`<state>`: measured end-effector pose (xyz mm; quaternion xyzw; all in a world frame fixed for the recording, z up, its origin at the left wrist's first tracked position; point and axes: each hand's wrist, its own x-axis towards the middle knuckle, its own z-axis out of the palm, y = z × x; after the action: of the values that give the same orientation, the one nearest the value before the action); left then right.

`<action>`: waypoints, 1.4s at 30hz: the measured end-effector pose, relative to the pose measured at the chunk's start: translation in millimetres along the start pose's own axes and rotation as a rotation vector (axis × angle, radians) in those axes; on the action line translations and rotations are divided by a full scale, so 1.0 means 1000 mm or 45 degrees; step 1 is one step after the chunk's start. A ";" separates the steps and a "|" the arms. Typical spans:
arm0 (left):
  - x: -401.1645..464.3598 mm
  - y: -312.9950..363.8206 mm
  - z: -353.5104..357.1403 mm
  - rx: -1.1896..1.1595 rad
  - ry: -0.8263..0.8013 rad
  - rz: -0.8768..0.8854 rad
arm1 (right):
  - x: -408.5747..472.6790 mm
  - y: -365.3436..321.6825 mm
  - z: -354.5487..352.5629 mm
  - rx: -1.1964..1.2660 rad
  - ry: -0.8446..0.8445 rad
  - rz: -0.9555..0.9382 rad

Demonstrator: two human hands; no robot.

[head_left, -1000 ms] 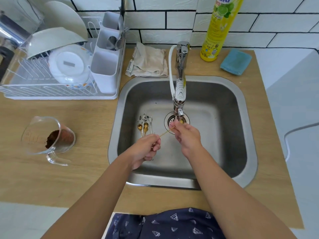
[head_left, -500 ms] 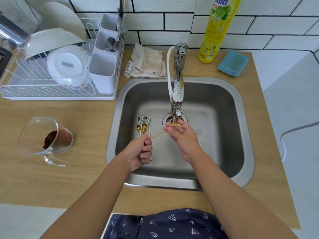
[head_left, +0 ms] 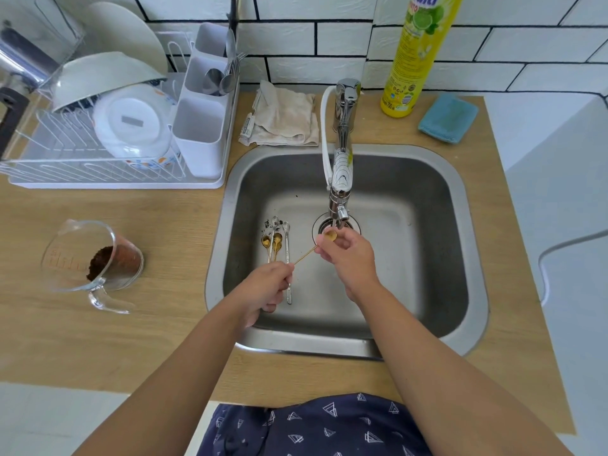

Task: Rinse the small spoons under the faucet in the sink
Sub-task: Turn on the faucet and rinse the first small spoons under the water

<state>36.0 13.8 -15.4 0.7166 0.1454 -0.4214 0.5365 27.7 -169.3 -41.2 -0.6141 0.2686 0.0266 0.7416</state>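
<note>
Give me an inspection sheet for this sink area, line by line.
Surface: wooden counter with a steel sink set in it.
Job's things: gold spoon held under the faucet; other small spoons lie on the sink floor.
Clutter: measuring jug with brown powder, dish rack, cloth, soap bottle, blue sponge.
Hands: left hand pinches the handle; right hand fingers at the bowl.
Cables: white hose along the faucet.
Surroundings: white tiled wall.
</note>
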 end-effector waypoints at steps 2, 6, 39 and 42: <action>-0.001 -0.001 0.001 -0.069 -0.007 -0.023 | -0.001 0.000 0.001 0.006 0.034 0.020; -0.004 0.002 0.005 -0.088 0.022 -0.048 | -0.003 0.002 -0.001 0.014 -0.008 0.040; -0.007 0.021 -0.015 0.051 -0.077 0.116 | 0.002 -0.015 -0.016 0.190 -0.295 0.102; -0.005 0.017 -0.013 0.279 0.054 0.166 | 0.002 -0.011 -0.013 0.226 -0.295 0.190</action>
<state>50.1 20.2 0.9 0.7876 0.0627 -0.3837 0.4780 28.9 -184.4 -34.0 -0.5173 0.2273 0.1286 0.8150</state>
